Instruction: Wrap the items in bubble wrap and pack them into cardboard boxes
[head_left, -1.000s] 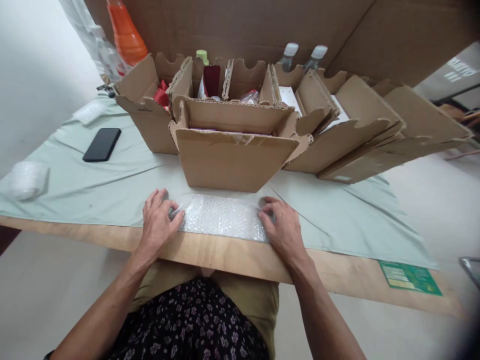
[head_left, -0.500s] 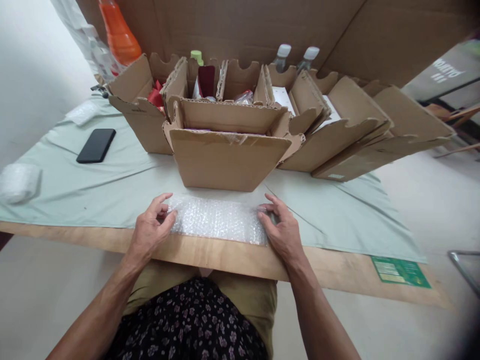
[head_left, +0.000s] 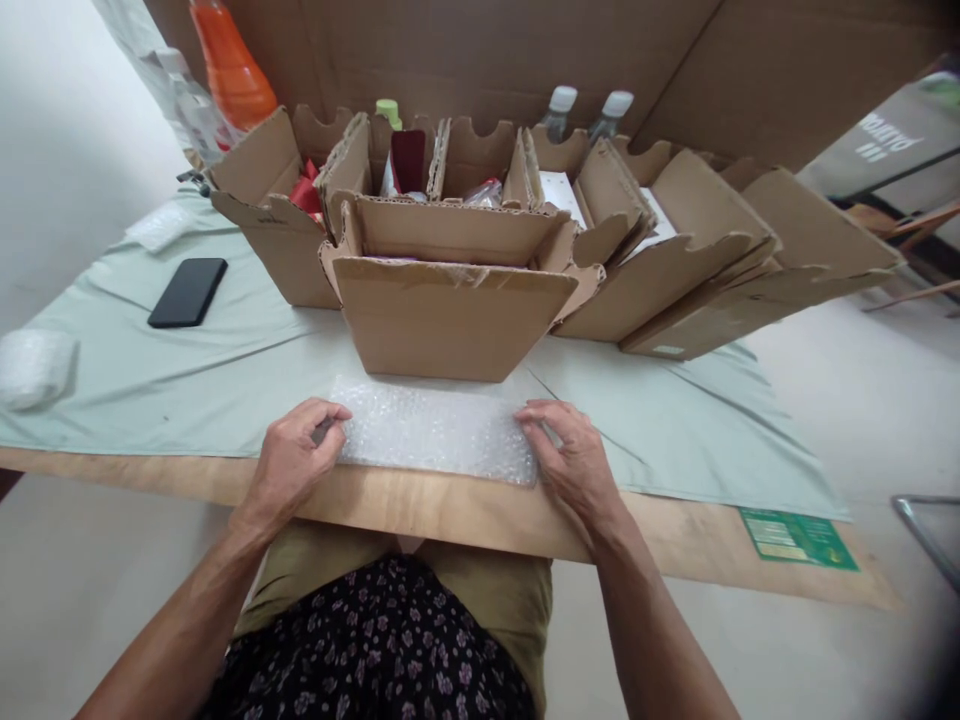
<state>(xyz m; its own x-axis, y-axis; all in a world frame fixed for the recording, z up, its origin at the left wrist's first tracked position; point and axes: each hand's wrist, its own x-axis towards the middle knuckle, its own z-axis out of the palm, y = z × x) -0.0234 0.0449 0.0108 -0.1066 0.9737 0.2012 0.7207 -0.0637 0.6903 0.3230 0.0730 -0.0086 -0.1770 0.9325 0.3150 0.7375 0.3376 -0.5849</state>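
A flat sheet of bubble wrap [head_left: 435, 432] lies on the pale green cloth [head_left: 225, 360] at the table's near edge. My left hand [head_left: 294, 458] has its fingers curled and pinching the sheet's left end. At the right end, my right hand [head_left: 574, 463] rests with fingertips pressed on the sheet's edge. Directly behind the sheet stands an open cardboard box [head_left: 450, 300] with its flaps up.
More open cardboard boxes [head_left: 675, 260] with items stand behind, with bottles [head_left: 559, 105] and an orange bottle [head_left: 229, 60] at the back. A black phone [head_left: 187, 291] and a bubble wrap roll [head_left: 34, 365] lie at left. A green card [head_left: 797, 524] lies on the wooden edge.
My left hand has slid slightly left and closed onto the sheet's end. The bubble wrap now lies flatter. My right hand has barely moved.
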